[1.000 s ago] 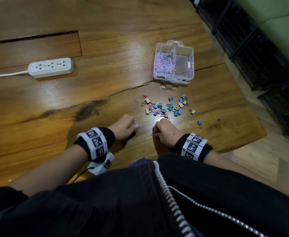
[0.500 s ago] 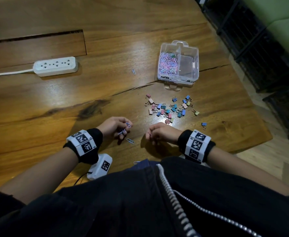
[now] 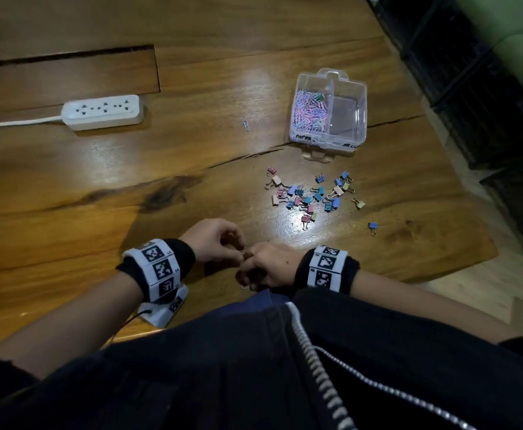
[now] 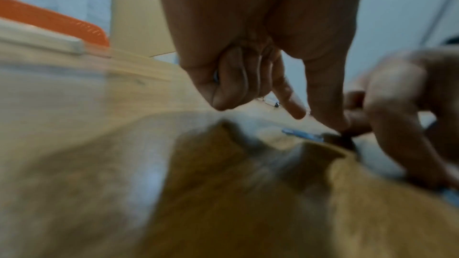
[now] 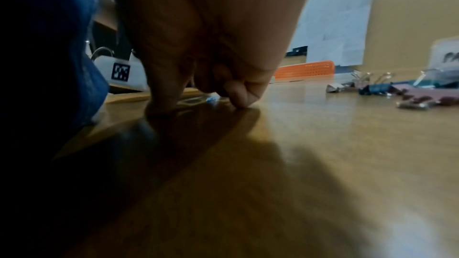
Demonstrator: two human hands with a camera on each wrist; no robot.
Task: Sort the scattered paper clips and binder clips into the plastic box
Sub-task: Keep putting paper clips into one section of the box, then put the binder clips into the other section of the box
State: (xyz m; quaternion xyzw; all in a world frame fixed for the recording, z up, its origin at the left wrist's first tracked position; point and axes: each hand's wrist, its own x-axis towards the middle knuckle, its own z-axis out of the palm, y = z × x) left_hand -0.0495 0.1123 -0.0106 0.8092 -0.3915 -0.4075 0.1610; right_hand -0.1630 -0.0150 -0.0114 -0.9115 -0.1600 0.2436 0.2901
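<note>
The clear plastic box stands far right, its left compartment full of pastel paper clips, its right one bare. Coloured binder clips lie scattered in front of it. My two hands meet near the table's front edge. My left hand has its fingers curled round paper clips, a blue one showing in the palm; forefinger and thumb point down beside a blue paper clip on the wood. My right hand, fingers curled, pinches a paper clip against the table, fingertips on the wood.
A single paper clip lies left of the box and a blue binder clip right of the pile. A white power strip sits far left with its cable. The table edge runs close on the right; a dark jacket covers the front.
Both hands have drawn back toward my body and together until they touch. The right hand has slid left and nearer the front edge; the view has shifted so the lone paper clip shows.
</note>
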